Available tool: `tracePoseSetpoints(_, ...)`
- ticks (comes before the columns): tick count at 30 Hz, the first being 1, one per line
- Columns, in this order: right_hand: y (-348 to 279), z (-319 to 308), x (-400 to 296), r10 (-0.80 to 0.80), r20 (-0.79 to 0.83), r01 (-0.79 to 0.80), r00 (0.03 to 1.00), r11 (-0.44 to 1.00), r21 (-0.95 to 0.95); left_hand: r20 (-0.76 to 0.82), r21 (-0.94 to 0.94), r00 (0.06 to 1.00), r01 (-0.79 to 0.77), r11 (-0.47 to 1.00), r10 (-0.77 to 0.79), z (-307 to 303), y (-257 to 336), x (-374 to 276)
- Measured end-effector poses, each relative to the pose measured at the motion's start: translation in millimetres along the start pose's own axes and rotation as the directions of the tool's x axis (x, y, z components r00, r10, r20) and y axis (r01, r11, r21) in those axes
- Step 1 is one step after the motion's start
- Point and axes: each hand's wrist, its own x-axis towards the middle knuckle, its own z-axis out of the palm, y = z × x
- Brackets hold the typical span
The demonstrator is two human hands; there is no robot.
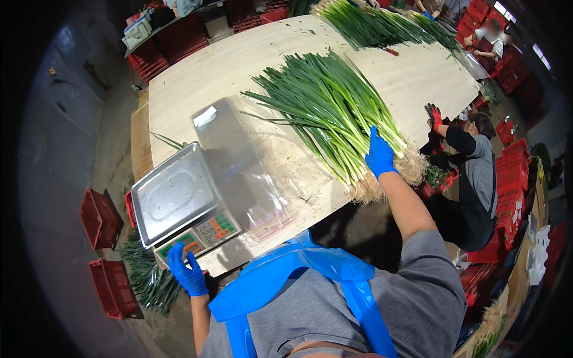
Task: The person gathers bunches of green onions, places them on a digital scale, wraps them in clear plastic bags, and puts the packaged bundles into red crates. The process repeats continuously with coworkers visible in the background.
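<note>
A large pile of long green onions [331,112] lies on the wooden tabletop [215,58], its roots at the near edge. My right hand [380,154], in a blue glove, rests on the pale stalks just above the roots; whether its fingers grip any is not plain. My left hand [187,270], also blue-gloved, is raised at the near edge of the digital scale [208,232], thumb and fingers apart, holding nothing. The scale's metal tray [174,194] carries only a small green scrap. Between scale and onions lies a stack of clear plastic bags [237,165], with a white paper on its far end.
A co-worker [479,170] crouches at the right, one red-gloved hand on the table edge. More green onions [371,24] and a red-handled tool [391,51] lie at the far side. Red crates [112,288] stand on the floor at left, beside bundled greens [150,273].
</note>
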Motion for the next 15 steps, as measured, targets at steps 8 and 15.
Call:
tracePoseSetpoints(8,-11,-2,-10,-0.049,0.039,0.035,0.998,0.956,0.292,0.022,-0.039,0.999,0.038,0.999,-0.037,-4,-12,-3)
tracePoseSetpoints(15,-66,62,-54,-0.037,0.022,0.023,0.999,0.895,0.446,0.057,-0.113,0.994,0.094,0.989,-0.088,-2,-26,-13)
